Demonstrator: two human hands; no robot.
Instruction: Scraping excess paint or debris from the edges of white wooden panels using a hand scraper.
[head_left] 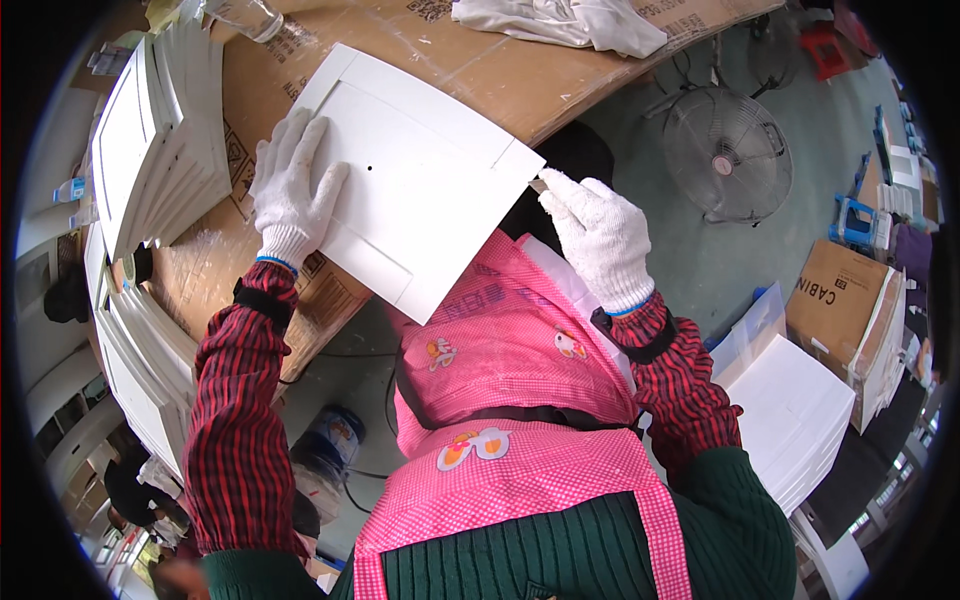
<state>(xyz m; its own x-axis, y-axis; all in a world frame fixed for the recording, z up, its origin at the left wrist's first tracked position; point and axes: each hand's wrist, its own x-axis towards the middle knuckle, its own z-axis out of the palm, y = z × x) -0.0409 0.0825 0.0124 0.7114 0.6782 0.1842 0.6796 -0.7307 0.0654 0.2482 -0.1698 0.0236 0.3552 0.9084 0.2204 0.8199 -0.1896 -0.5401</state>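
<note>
A white door panel with a shallow recessed frame and a small dark hole lies on the cardboard-covered table, its near corner jutting over the edge towards my apron. My left hand, in a white knit glove, rests flat on the panel's left side with the fingers stretched out. At the panel's right corner, my gloved right hand is closed on a small, thin, blade-like tool. Only the tool's tip shows, close to the panel's edge; the glove hides the rest.
Stacked white panels stand at the table's left, with another stack below. A white cloth and a clear bottle lie on the cardboard. On the right are a floor fan, a carton and more white panels.
</note>
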